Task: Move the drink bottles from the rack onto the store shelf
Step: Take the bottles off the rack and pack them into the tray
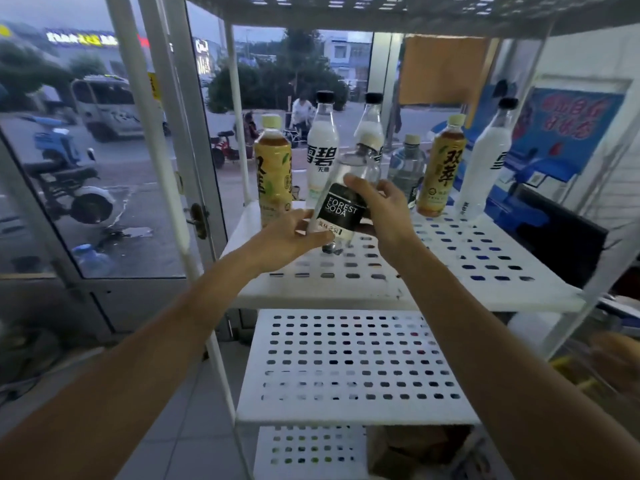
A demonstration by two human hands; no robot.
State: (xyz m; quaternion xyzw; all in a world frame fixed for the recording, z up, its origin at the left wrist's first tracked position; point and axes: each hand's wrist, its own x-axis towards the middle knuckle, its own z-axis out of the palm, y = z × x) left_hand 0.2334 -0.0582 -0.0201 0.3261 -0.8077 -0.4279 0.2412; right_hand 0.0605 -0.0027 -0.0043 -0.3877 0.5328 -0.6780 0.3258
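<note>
Setting: a white perforated shelf (450,258) stands beside a glass door (104,168), with a street at dusk outside.
Right hand: the right hand (377,206) wraps the soda bottle (341,206) at its black label, thumb across the front and fingers behind.
Left hand: the left hand (294,237) grips the lower end of the same bottle, thumb above and fingers curled beneath.
Soda bottle: clear and tilted, with its neck leaning back toward the row. Its base is low over the shelf, and contact cannot be told.
Row behind: a left tea bottle (273,171), a white bottle (322,150), a second white bottle (370,129), a water bottle (407,168), a right tea bottle (441,168) and a far white bottle (485,161) stand on the shelf.
Farther out: a lower shelf (346,368) sits below, and a blue poster (561,133) is at the right.
</note>
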